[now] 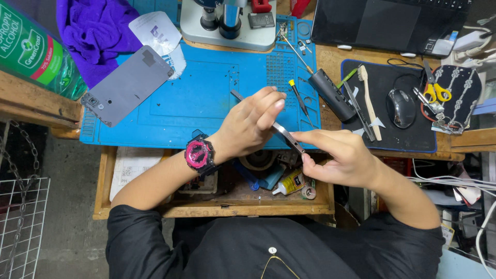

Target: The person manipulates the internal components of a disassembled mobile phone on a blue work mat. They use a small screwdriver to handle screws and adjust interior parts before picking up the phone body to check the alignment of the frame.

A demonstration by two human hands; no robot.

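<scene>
A green plastic bottle (36, 54) lay at the far left corner of the desk (330, 59), its label green and white with a red band. A dark laptop screen (382, 23) sat at the top right. In the open drawer (217, 209) stood a small yellow glue bottle (288, 183).

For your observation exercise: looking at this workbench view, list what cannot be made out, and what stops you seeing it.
Head view only:
- Thin metal piece: its middle is covered by the left hand and its lower end by the right hand; its kind is unclear.
- Open drawer: contents are largely hidden under both forearms.
- Microscope: cut off by the top edge.
</scene>
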